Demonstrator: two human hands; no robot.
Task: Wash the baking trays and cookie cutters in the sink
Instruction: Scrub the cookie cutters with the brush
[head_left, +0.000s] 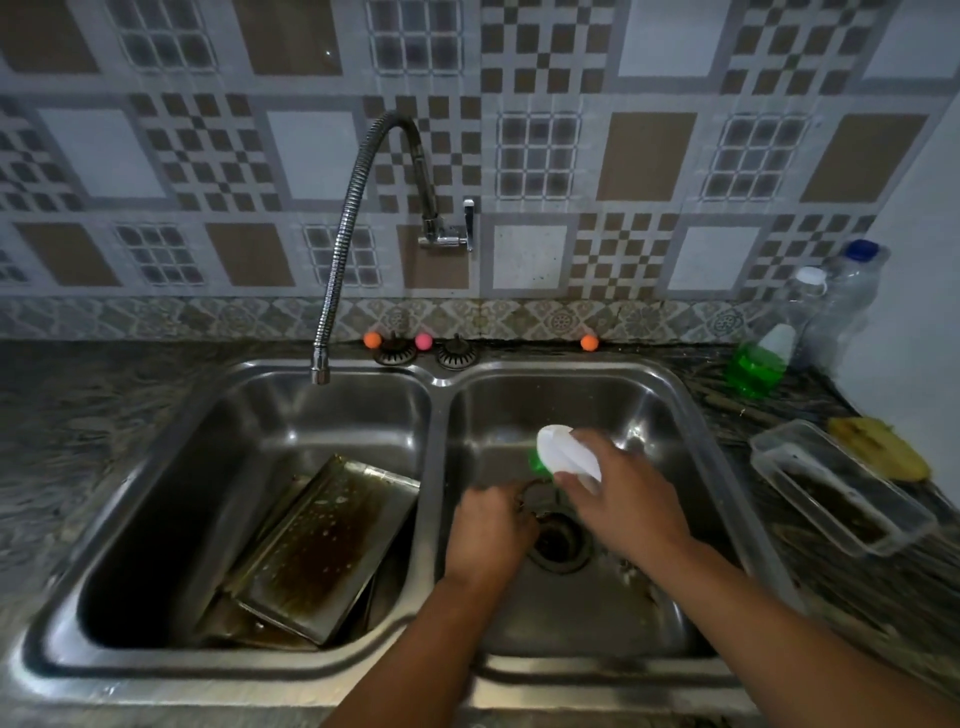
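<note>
From the head view, low in the centre, your right hand (618, 493) grips a white brush (566, 454) over the right basin; your left hand (488, 530) pinches something small, probably a cookie cutter (535, 491), beside the drain. Scrub with short strokes, holding it steady. Two or more baking trays (322, 545) wait lower left in the sink (441, 382).

Pretty dim and soft all over, with glare streaks on the sink (675, 410) walls, deep shadow in the left basin, and wide-angle bending at the edges (the counter (78, 415) smears badly down there).
</note>
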